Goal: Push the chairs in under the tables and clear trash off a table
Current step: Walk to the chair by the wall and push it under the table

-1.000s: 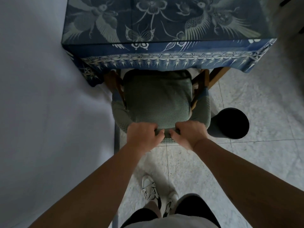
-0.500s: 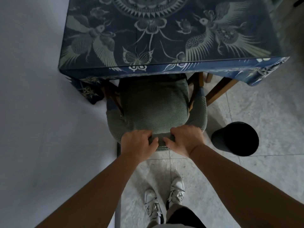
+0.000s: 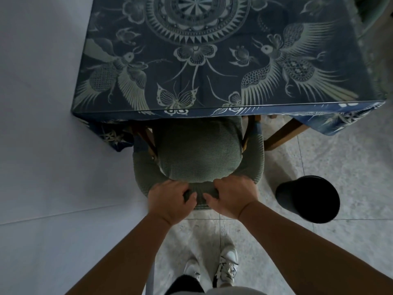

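A chair (image 3: 198, 152) with a green knitted cover stands in front of me, its seat partly under the table (image 3: 212, 60), which wears a dark blue cloth printed with birds and flowers. My left hand (image 3: 170, 201) and my right hand (image 3: 230, 195) both grip the top of the chair's backrest, side by side. The front of the seat is hidden below the table's edge. I see no trash on the visible part of the tabletop.
A black round bin (image 3: 308, 200) stands on the tiled floor just right of the chair. A white wall (image 3: 38, 145) runs close along the left. A wooden table leg (image 3: 282, 135) slants at the right. My white shoes (image 3: 226, 267) are below.
The chair has slid further under the table with both hands on its backrest. I have stepped forward, so more of the tabletop shows and the bin sits lower right.
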